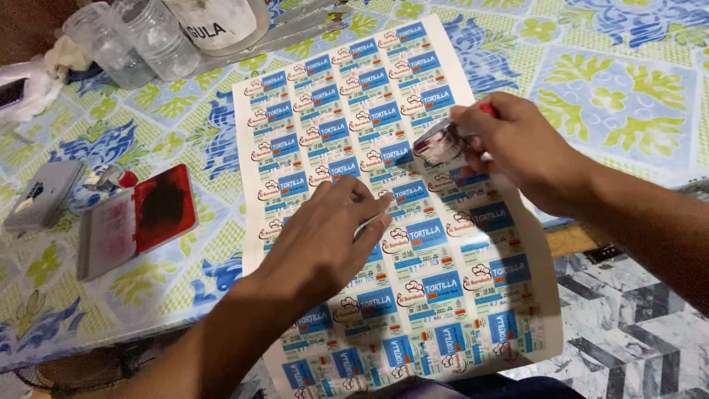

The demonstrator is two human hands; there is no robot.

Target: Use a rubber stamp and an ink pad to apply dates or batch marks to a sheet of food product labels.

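Observation:
A large white sheet of printed blue-and-white labels [347, 118] lies on a flowered tablecloth and overhangs the table's near edge. My left hand [325, 236] rests flat on the middle of the sheet, fingers spread and pressing it down. My right hand [509, 144] hovers just above the sheet's right side and grips a small date stamp [437, 144] with a metal frame and a red handle end. The stamp's face is tilted towards the labels, a little above them.
An open ink pad [136, 218] with a red lid lies left of the sheet, a small grey box [43, 193] beside it. Clear plastic jars [140, 41] and a white container [218, 22] stand at the back left. Patterned floor tiles [635, 325] show past the table's right edge.

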